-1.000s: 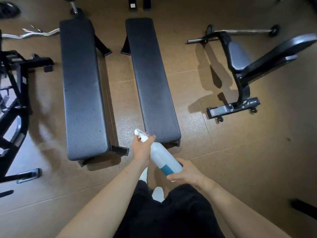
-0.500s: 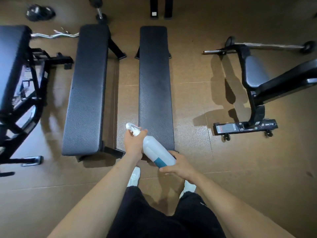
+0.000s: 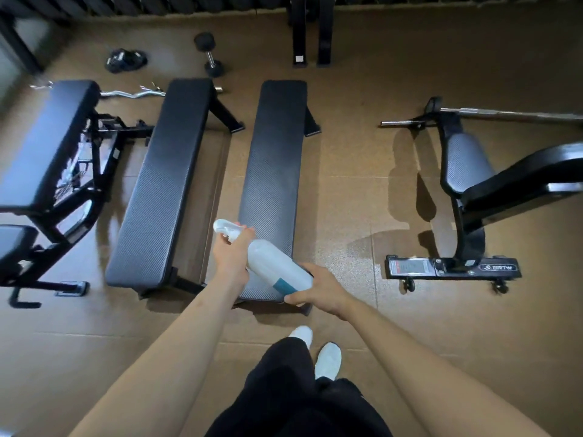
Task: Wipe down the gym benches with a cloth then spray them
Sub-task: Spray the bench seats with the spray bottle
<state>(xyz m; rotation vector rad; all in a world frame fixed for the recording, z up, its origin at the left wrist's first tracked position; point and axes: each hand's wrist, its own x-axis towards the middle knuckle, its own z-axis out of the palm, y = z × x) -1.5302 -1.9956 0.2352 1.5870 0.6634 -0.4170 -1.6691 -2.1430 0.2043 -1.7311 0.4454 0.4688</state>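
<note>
The view has drawn back since a second ago. The white plastic spray bottle with a blue band (image 3: 277, 269) now hangs over the near end of the right-hand black padded flat bench (image 3: 271, 171). The grips are unchanged: the left hand (image 3: 232, 263) curls round the neck and the right hand (image 3: 318, 290) clasps the base. Spraying looks imminent (no cloth is in sight). Whether a finger rests on the trigger is hidden, and the left edge is blurred.

Bench base (image 3: 454, 269): logo (image 3: 496, 268), sticker (image 3: 410, 266), txt unreadable.
</note>
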